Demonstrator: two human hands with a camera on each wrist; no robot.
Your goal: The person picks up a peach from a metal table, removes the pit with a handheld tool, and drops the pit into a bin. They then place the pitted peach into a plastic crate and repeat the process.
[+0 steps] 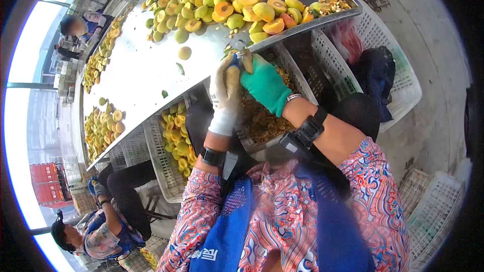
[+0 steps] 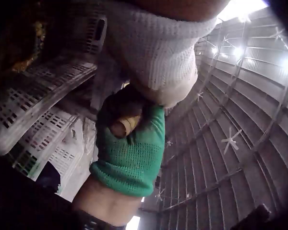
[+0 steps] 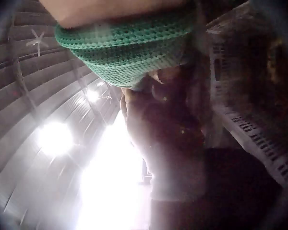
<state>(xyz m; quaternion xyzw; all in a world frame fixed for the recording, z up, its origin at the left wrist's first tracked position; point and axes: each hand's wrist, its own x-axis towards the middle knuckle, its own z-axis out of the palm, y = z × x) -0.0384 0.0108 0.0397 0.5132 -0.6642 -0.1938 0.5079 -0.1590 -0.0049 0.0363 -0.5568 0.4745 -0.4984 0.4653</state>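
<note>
My left hand (image 1: pixel 224 88), in a white glove with a tan cover on one digit, meets my right hand at the tray's near edge. Between its fingertips it pinches a small blue-handled tool (image 1: pixel 235 60) with a metal part. My right hand (image 1: pixel 266 84) wears a green glove; its thumb, in a brown cover, lies against the metal part. In the left wrist view the green-gloved right hand (image 2: pixel 129 153) is curled; I cannot tell what it grips. Cut yellow-green fruit (image 1: pixel 224 7) with orange flesh is heaped just beyond on the metal tray (image 1: pixel 146 70).
Below my hands stands a crate (image 1: pixel 290 63) with brown scraps. Halved fruit fills another crate (image 1: pixel 164 171) at left. White crates (image 1: pixel 398 65) stand at right, one with a dark cloth (image 1: pixel 375 73). Another worker (image 1: pixel 108 231) sits at lower left; a further person (image 1: pixel 91 25) is beyond the tray.
</note>
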